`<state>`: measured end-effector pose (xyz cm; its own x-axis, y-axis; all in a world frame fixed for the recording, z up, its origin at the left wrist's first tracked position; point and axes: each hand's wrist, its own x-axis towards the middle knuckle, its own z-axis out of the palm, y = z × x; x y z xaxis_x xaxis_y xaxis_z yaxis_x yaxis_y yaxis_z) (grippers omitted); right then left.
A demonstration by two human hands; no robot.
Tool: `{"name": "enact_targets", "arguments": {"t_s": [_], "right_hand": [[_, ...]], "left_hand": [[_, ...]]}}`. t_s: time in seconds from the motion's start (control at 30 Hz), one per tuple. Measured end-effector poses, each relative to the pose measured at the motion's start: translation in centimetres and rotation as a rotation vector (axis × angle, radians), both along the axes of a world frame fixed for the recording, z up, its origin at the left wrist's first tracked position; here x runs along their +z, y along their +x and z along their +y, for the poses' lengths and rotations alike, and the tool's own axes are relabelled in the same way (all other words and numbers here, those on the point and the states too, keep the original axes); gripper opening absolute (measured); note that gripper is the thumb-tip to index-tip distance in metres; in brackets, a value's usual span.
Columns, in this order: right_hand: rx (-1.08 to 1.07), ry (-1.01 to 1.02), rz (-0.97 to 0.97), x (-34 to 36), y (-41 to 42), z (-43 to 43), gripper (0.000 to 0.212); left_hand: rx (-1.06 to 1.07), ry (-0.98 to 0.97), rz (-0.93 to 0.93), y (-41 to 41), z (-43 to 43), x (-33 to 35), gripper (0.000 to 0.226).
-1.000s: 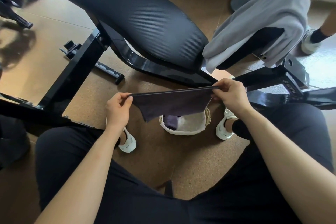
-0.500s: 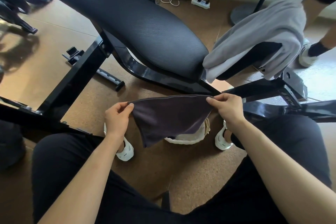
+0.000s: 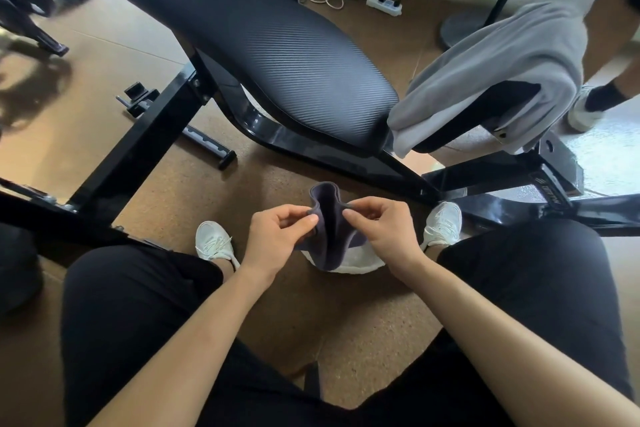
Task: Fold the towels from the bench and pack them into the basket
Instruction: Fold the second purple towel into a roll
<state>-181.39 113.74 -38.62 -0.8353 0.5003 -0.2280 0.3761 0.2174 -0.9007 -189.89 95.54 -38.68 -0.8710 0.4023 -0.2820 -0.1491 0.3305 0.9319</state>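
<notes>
Towel in dark purple [image 3: 327, 218], held bunched between two hands just above a white basket [image 3: 360, 263] on the floor [image 3: 311, 308]. The left hand [image 3: 277, 239] pinches one edge of the cloth between thumb and forefinger, with the other fingers curled in behind. The right hand [image 3: 384, 232] pinches the opposite edge the same way, fingers bent and knuckles up. The two hands are close together, nearly touching, so the cloth loops upward between them in a fold and hangs down over the basket, hiding most of it. Both forearms reach forward from the lower corners, over knees in black trousers. The basket sits between two white shoes [image 3: 214, 243]. Beyond the hands stands a black padded bench [image 3: 277, 55] on a black metal frame. A second, pale grey towel [image 3: 502, 69] is draped over the right end of the bench. A white power strip [image 3: 384, 5] lies on the floor by the far wall.
</notes>
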Motion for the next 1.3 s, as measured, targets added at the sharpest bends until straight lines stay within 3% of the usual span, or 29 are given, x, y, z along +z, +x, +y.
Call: {"name": "enact_targets", "arguments": {"t_s": [0.43, 0.57, 0.7, 0.87, 0.97, 1.1, 1.17, 1.3], "right_hand": [[0.158, 0.146, 0.113, 0.5, 0.3, -1.8, 0.017], [0.144, 0.271, 0.079, 0.3, 0.3, -2.0, 0.027], [0.118, 0.361, 0.090, 0.1, 0.1, -1.2, 0.017], [0.216, 0.303, 0.072, 0.3, 0.0, 1.2, 0.011], [0.275, 0.246, 0.085, 0.6, 0.2, 2.2, 0.012], [0.332, 0.180, 0.124, 1.0, 0.7, 3.1, 0.011], [0.343, 0.152, 0.136, 1.3, 0.8, 3.5, 0.012], [0.307, 0.081, 0.147, 1.7, 0.8, 4.3, 0.014]], "left_hand": [[-0.046, 0.055, -0.006, 0.7, 0.6, 0.1, 0.020], [-0.120, 0.111, -0.044, 0.8, 0.7, 0.7, 0.038], [-0.247, 0.140, -0.057, 0.7, 0.5, 0.9, 0.047], [-0.210, -0.010, 0.246, -1.0, -0.7, -0.1, 0.039], [-0.275, -0.170, 0.474, -2.0, -1.2, -0.9, 0.056], [-0.386, -0.318, 0.412, -2.4, -1.1, -1.8, 0.079], [-0.399, -0.331, 0.408, -2.4, -1.0, -2.4, 0.069], [-0.330, -0.288, 0.439, -2.6, -1.1, -2.6, 0.024]]}}
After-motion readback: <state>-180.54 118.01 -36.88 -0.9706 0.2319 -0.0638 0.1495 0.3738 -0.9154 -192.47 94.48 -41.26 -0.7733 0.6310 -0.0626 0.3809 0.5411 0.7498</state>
